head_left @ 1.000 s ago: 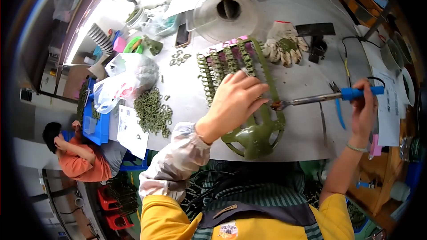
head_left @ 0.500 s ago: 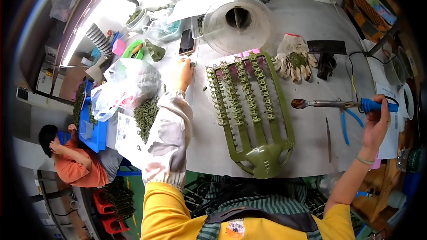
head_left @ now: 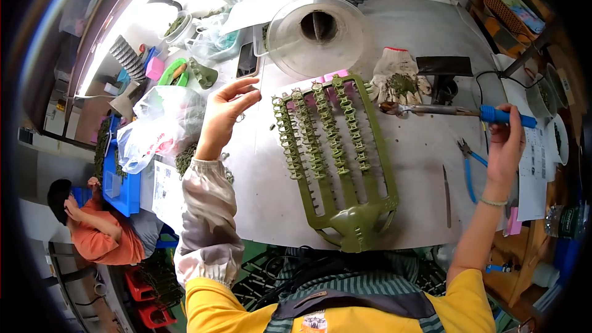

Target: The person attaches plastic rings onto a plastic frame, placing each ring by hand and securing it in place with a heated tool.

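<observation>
In my right hand (head_left: 509, 132) is a soldering iron (head_left: 435, 110) with a blue handle. Its brown, crusted tip points left, over the fingers of a stained work glove (head_left: 401, 77). My left hand (head_left: 229, 108) is raised left of the olive-green frame (head_left: 351, 219), thumb and fingertips brought close together. Whatever sits between those fingertips is too small to make out. Rows of small green link-like pieces (head_left: 330, 129) line the frame's bars, which lie flat on the grey table (head_left: 419, 222). A heap of green pieces (head_left: 186, 159) is partly hidden behind my left wrist.
A clear round hood (head_left: 283, 37) with a grey hose stands at the back. Near it lies a phone (head_left: 248, 61). A plastic bag (head_left: 163, 126) sits left. Pliers (head_left: 468, 172) and a thin blade-like tool (head_left: 446, 197) lie right. Another person (head_left: 102, 228) sits far left.
My left hand has lifted from the table beside the phone and shifted left and nearer. The soldering iron has risen and moved left, its tip now over the glove. The whole view has shifted slightly.
</observation>
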A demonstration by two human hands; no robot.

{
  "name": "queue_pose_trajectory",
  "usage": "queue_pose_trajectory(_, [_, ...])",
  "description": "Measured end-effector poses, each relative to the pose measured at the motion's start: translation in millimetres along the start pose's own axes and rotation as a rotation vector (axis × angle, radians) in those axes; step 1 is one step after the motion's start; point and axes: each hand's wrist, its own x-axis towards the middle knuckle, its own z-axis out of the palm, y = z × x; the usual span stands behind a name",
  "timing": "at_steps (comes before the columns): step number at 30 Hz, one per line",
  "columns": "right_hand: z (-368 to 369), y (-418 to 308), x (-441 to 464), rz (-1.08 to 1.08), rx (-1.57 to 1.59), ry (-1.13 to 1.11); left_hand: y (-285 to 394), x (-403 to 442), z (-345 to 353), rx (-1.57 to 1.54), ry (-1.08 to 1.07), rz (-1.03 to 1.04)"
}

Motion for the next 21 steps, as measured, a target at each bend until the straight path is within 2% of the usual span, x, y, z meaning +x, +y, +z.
queue_pose_trajectory(3, [16.2, 8.3, 2.4, -0.019, -0.016, -0.013, 26.6, -0.5, 48.6, 0.313, -0.03, 0.22])
queue_pose_trajectory(7, [29.9, 21.5, 5.1, -0.028, -0.044, -0.035, 32.2, 8.1, 111.2, 0.282, -0.182, 0.23])
queue_pose_trajectory(9, [31.8, 28.3, 7.5, -0.013, -0.033, -0.039, 29.7, 14.3, 134.4, 0.437, -0.158, 0.422])
queue_pose_trajectory(11, [32.0, 35.9, 9.7, -0.005, -0.026, -0.046, 19.1, 27.2, 147.0, 0.448, -0.198, 0.465])
queue_pose_trajectory(17, [40.0, 51.9, 15.8, 0.01, 0.012, -0.038, 18.2, 41.2, 170.6, 0.813, -0.084, 0.65])
queue_pose_trajectory(21, [44.6, 61.4, 19.9, 0.017, 0.062, -0.065, 10.1, 50.7, 173.1, 0.91, -0.084, 0.716])
